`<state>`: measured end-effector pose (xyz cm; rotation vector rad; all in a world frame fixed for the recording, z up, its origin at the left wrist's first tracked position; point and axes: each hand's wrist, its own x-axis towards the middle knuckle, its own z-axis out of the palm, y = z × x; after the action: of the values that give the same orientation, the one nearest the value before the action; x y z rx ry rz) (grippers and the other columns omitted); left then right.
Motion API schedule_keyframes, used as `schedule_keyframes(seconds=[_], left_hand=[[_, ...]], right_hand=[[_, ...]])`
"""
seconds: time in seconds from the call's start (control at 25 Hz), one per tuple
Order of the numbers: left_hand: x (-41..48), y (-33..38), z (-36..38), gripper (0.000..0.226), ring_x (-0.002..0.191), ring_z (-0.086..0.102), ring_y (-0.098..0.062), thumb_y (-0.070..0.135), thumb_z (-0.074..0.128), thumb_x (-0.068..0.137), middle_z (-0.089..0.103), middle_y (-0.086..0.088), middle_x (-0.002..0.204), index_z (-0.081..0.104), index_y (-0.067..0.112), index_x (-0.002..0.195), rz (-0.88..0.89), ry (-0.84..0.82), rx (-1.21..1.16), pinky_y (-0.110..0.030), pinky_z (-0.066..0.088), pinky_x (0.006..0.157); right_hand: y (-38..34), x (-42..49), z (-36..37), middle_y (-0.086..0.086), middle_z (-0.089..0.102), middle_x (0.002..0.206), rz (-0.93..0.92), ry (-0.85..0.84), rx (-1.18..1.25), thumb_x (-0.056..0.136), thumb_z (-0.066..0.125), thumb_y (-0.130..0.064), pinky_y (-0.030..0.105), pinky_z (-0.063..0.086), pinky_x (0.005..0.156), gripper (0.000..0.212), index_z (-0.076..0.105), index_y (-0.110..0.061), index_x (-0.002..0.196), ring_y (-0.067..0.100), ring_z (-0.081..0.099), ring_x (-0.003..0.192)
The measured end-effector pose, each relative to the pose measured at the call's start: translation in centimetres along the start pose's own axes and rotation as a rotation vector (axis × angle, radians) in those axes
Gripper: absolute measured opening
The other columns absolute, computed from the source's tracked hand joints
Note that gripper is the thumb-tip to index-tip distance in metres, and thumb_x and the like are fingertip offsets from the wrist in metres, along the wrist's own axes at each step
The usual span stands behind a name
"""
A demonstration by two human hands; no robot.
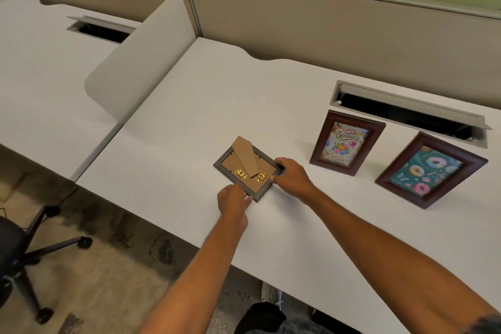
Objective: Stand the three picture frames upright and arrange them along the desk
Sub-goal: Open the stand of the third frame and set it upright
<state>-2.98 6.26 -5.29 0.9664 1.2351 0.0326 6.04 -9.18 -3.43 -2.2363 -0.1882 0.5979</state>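
A grey picture frame (230,164) lies face down on the white desk (189,106), its cardboard back, brass clips and raised easel flap showing. My left hand (233,200) grips its near corner. My right hand (291,177) holds its right edge. To the right, a dark brown frame with a birthday picture (345,144) stands upright. Further right, a second brown frame with a donut picture (431,169) stands leaning back.
An open cable hatch (406,111) is set into the desk behind the two standing frames. A rounded divider panel (141,62) separates this desk from the neighbouring one on the left. A black office chair (16,249) stands on the floor at lower left.
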Motion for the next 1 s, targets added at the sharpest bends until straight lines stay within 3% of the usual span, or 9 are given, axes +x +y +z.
schedule_keyframes(seconds=[0.16, 0.32, 0.48, 0.56, 0.64, 0.72, 0.84, 1.0], left_hand=[[0.9, 0.0, -0.5, 0.014, 0.088, 0.073, -0.02, 0.006, 0.073, 0.099, 0.078, -0.01, 0.1, 0.078, 0.006, 0.112, 0.008, 0.003, 0.025, -0.033, 0.065, 0.086], [1.2, 0.5, -1.0, 0.022, 0.091, 0.075, -0.021, 0.011, 0.076, 0.102, 0.081, -0.014, 0.115, 0.076, 0.005, 0.124, 0.025, -0.048, 0.055, -0.035, 0.066, 0.088], [0.7, 1.4, -1.3, 0.02, 0.095, 0.079, -0.023, 0.007, 0.072, 0.105, 0.081, -0.014, 0.118, 0.073, 0.008, 0.125, 0.051, -0.129, 0.083, -0.033, 0.065, 0.076], [0.5, 2.2, -1.4, 0.038, 0.101, 0.078, -0.025, 0.006, 0.069, 0.107, 0.08, -0.014, 0.124, 0.065, 0.007, 0.145, 0.082, -0.165, 0.117, -0.037, 0.066, 0.082], [0.2, 3.2, -1.6, 0.064, 0.108, 0.076, -0.027, 0.002, 0.069, 0.106, 0.074, -0.017, 0.137, 0.046, 0.015, 0.165, 0.098, -0.187, 0.142, -0.039, 0.065, 0.084], [0.0, 4.4, -1.9, 0.079, 0.108, 0.075, -0.028, -0.001, 0.067, 0.106, 0.073, -0.019, 0.14, 0.032, 0.024, 0.173, 0.101, -0.23, 0.157, -0.039, 0.064, 0.08], [-0.7, 5.7, -2.3, 0.069, 0.101, 0.075, -0.026, -0.002, 0.061, 0.109, 0.079, -0.016, 0.127, 0.041, 0.025, 0.169, 0.078, -0.31, 0.2, -0.038, 0.061, 0.075], [-1.4, 6.6, -2.5, 0.055, 0.092, 0.074, -0.023, -0.004, 0.058, 0.11, 0.081, -0.013, 0.114, 0.054, 0.017, 0.161, 0.042, -0.389, 0.273, -0.035, 0.061, 0.07]], right_hand=[[0.1, -0.4, -0.2, 0.003, 0.067, 0.126, 0.007, 0.028, 0.08, 0.091, 0.077, -0.003, 0.016, 0.046, 0.077, 0.048, 0.067, -0.008, 0.138, 0.016, 0.06, 0.109], [0.3, -0.8, -0.9, 0.001, 0.066, 0.126, 0.028, 0.026, 0.162, 0.086, 0.08, 0.003, 0.018, 0.05, 0.082, 0.056, 0.067, -0.01, 0.139, 0.012, 0.064, 0.103], [-0.1, -1.3, -1.5, 0.003, 0.064, 0.131, 0.011, 0.036, 0.211, 0.082, 0.079, 0.011, 0.019, 0.052, 0.085, 0.065, 0.066, -0.012, 0.141, 0.016, 0.062, 0.108], [-0.4, -1.4, -1.7, 0.002, 0.064, 0.13, -0.018, 0.054, 0.213, 0.08, 0.08, 0.013, 0.015, 0.05, 0.081, 0.067, 0.067, -0.015, 0.139, 0.012, 0.061, 0.102], [-0.9, -1.5, -2.0, 0.003, 0.063, 0.131, -0.043, 0.08, 0.221, 0.08, 0.081, 0.014, 0.015, 0.051, 0.077, 0.067, 0.068, -0.017, 0.138, 0.007, 0.061, 0.097], [-1.2, -1.6, -2.2, 0.005, 0.064, 0.13, -0.085, 0.113, 0.251, 0.08, 0.081, 0.014, 0.022, 0.058, 0.078, 0.062, 0.071, -0.017, 0.132, 0.009, 0.062, 0.097], [-1.5, -1.7, -2.4, 0.006, 0.066, 0.132, -0.156, 0.135, 0.261, 0.08, 0.084, 0.011, 0.038, 0.062, 0.092, 0.053, 0.075, -0.015, 0.126, 0.019, 0.065, 0.113], [-1.2, -1.2, -3.2, 0.007, 0.064, 0.133, -0.29, 0.094, 0.111, 0.078, 0.091, 0.004, 0.029, 0.052, 0.1, 0.047, 0.078, -0.013, 0.12, 0.02, 0.061, 0.123]])
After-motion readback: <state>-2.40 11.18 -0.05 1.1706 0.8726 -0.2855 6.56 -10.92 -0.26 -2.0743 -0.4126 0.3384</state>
